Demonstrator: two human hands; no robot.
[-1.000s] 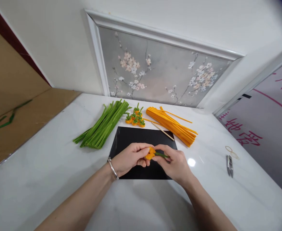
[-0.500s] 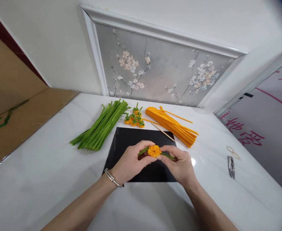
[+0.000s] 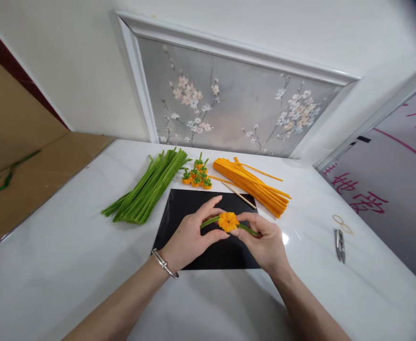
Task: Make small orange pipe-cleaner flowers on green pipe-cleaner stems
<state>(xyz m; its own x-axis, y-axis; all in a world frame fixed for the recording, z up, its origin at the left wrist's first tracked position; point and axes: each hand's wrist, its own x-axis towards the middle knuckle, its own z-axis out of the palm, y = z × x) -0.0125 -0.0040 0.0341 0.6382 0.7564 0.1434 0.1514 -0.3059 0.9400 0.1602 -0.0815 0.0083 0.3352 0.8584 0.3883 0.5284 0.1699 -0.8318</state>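
Observation:
An orange flower (image 3: pixel 228 221) of fuzzy stems is held above the black mat (image 3: pixel 190 246), with green stems sticking out on both sides. My right hand (image 3: pixel 264 239) pinches its right edge between thumb and fingers, and a green stem passes under those fingers. My left hand (image 3: pixel 197 234) is round the left green stem (image 3: pixel 210 221); its index finger is raised and its thumb tip lies by the flower's lower edge. Whether the other left fingers touch the stem is partly hidden.
Behind the mat lie a green stem bundle (image 3: pixel 151 189), several small orange-and-green pieces (image 3: pixel 197 177), an orange stem bundle (image 3: pixel 253 184) and a thin wooden stick (image 3: pixel 239 195). Small snips (image 3: pixel 340 246) and pale rings (image 3: pixel 338 219) are at the right. A cardboard box (image 3: pixel 33 175) stands left.
My left index finger has lifted away from the flower and the left hand has opened wider. The right hand keeps its pinch. The whole view has shifted slightly.

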